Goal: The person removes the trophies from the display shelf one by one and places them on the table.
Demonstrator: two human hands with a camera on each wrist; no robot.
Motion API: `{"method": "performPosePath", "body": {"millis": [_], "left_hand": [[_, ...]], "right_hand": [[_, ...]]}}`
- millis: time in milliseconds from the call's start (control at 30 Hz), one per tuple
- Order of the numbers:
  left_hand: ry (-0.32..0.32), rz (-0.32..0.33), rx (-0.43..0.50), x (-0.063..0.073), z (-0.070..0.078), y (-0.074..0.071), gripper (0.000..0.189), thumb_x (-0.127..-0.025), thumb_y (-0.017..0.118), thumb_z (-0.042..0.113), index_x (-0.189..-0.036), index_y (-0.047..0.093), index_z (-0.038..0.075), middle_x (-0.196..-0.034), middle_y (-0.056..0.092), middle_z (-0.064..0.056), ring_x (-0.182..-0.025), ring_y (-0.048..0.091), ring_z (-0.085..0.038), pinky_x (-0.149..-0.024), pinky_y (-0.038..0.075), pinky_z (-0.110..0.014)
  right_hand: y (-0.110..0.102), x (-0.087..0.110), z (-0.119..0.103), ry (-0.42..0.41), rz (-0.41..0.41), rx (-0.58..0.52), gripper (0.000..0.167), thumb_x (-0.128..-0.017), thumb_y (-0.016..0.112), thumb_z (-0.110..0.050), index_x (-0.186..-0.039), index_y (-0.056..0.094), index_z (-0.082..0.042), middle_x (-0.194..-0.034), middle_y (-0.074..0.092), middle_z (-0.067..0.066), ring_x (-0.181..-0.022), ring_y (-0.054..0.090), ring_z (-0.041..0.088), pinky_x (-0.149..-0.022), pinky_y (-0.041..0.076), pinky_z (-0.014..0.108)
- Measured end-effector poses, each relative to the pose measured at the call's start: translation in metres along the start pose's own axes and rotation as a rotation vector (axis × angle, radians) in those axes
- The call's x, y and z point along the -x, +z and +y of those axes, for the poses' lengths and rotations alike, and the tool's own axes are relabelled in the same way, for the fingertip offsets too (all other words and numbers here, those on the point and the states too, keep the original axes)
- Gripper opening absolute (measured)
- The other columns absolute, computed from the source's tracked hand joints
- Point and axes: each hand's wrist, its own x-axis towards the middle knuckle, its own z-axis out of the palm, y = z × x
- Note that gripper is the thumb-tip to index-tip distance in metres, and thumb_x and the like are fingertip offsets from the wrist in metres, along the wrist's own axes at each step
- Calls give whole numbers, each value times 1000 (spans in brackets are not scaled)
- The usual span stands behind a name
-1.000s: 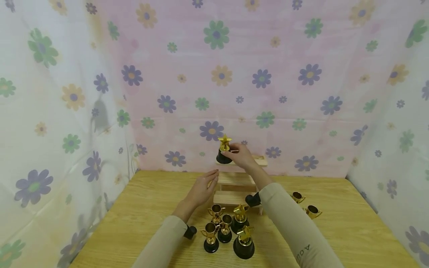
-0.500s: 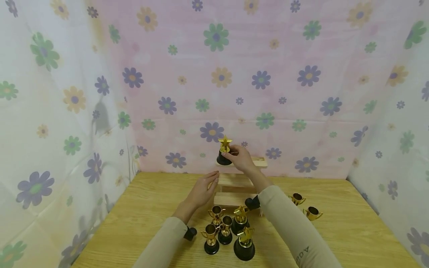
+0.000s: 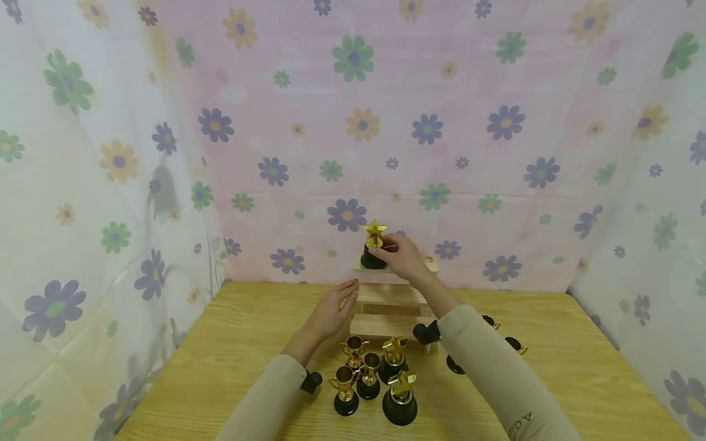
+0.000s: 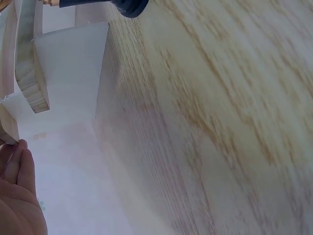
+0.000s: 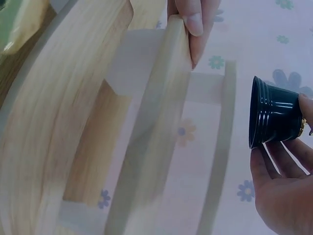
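Note:
My right hand [image 3: 401, 257] pinches a star trophy [image 3: 374, 236], gold on a black base, upright over the top shelf of a wooden tiered rack [image 3: 380, 324]. In the right wrist view a gap shows between the trophy's black base [image 5: 276, 111] and the top shelf [image 5: 218, 147]. My left hand [image 3: 331, 311] is at the rack's left side, its nearly straight fingertips against the end of the middle shelf. Those fingers [image 4: 22, 169] appear at the shelf's corner in the left wrist view.
In front of the rack stand three gold cup trophies [image 3: 345, 389] and two star trophies [image 3: 399, 404]. More gold cups [image 3: 515, 345] are at the right, partly behind my right sleeve. Flowered cloth [image 3: 353, 122] hangs behind and beside the wooden table [image 3: 220, 367].
My right hand and the star trophy have shifted slightly right over the top shelf. The right sleeve now covers more of the cups at the right. The left hand stays in place.

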Motion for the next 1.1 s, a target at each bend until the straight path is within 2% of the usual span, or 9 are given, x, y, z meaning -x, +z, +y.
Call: {"method": "performPosePath", "body": {"millis": [233, 467, 667, 833, 1100], "left_hand": [[15, 5, 11, 1, 0, 0, 44, -111, 46, 23, -144, 55, -4, -151, 52, -17, -141, 48, -35, -116, 41, -49], [1, 12, 15, 2, 1, 0, 44, -111, 46, 25, -146, 54, 0, -152, 51, -15, -141, 48, -33, -116, 41, -47], [-12, -3, 31, 1, -1, 1, 45, -112, 46, 25, -147, 53, -1, -154, 49, -15, -143, 46, -33, -117, 40, -47], [5, -7, 38, 2, -4, 3, 45, -112, 45, 24, -146, 53, -4, -153, 50, -18, -143, 46, -34, -118, 38, -47], [27, 5, 46, 1, -3, 1, 43, -111, 46, 21, -145, 53, -5, -152, 50, -22, -142, 46, -35, -117, 39, -48]], "right_hand": [[-18, 21, -7, -34, -9, 12, 54, -101, 68, -31, -147, 54, -5, -144, 57, 16, -130, 56, 36, -105, 51, 51], [-35, 47, -12, -57, -39, 33, 55, -101, 68, -32, -146, 54, -3, -143, 58, 17, -130, 57, 36, -105, 51, 52], [-43, 64, -7, -62, -48, 6, 52, -100, 69, -32, -141, 58, -3, -139, 60, 17, -129, 58, 37, -104, 52, 53], [-49, 76, -3, -69, -43, 11, 50, -99, 70, -32, -139, 60, -3, -136, 63, 16, -127, 60, 36, -104, 51, 52], [-55, 89, 1, -48, -50, 24, 54, -100, 70, -34, -142, 57, -3, -139, 61, 16, -128, 59, 36, -107, 49, 54]]}}
